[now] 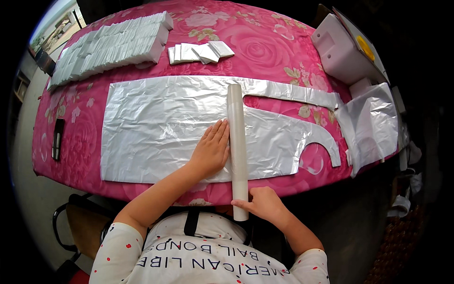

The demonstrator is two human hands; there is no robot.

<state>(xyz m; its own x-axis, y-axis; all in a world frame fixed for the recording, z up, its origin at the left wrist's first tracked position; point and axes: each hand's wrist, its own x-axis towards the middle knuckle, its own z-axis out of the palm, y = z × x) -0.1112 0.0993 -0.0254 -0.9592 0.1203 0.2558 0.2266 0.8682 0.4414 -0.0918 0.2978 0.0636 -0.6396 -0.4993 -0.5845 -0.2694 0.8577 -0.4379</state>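
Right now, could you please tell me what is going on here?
A person has a silvery-white plastic sheet spread on a pink floral cloth. The left grip lies flat on the sheet, close beside a pale tube laid across it; the right grip holds the tube near its close end. Beyond lie a long row of white packets and a smaller group.

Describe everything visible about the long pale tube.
The tube is a straight, slightly glossy cylinder, apparently plastic or plastic-wrapped. It lies crosswise over the silvery sheet, its near end projecting past the pink tablecloth. The right hand grips it near that end; the left hand lies flat, fingertips at its left side.
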